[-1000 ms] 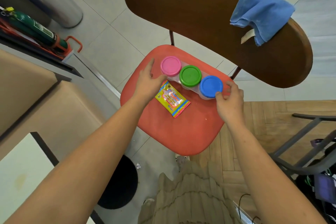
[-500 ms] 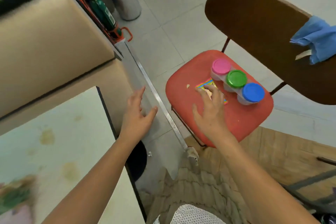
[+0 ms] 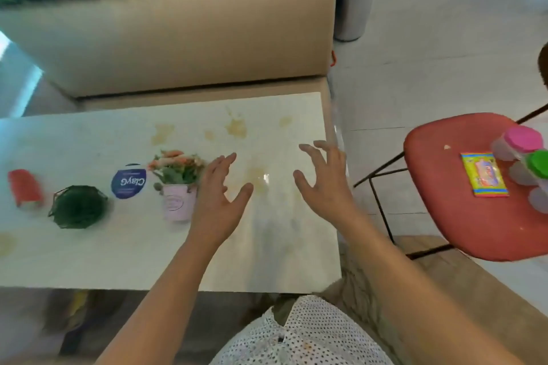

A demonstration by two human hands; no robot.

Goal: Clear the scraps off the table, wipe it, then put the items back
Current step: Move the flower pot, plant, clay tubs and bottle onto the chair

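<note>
A pale table point(image 3: 118, 246) with yellowish stains fills the middle of the view. On its left stand a pink pot of flowers point(image 3: 178, 187), a blue round lid marked Clay point(image 3: 128, 181), a dark green wire basket point(image 3: 78, 207) and a red object point(image 3: 25, 189). My left hand point(image 3: 221, 201) hovers with spread fingers just right of the flower pot, holding nothing. My right hand point(image 3: 324, 178) hovers with spread fingers over the table's right end, also empty. The picture is blurred.
A red chair seat point(image 3: 462, 216) at the right carries a colourful packet point(image 3: 484, 174) and a row of tubs with pink point(image 3: 523, 139) and green point(image 3: 538, 163) lids. A beige sofa point(image 3: 178, 38) runs behind the table. Tiled floor lies between table and chair.
My view has swung left from the chair to the table. Both hands left the tubs and packet on the chair seat and now hover over the table.
</note>
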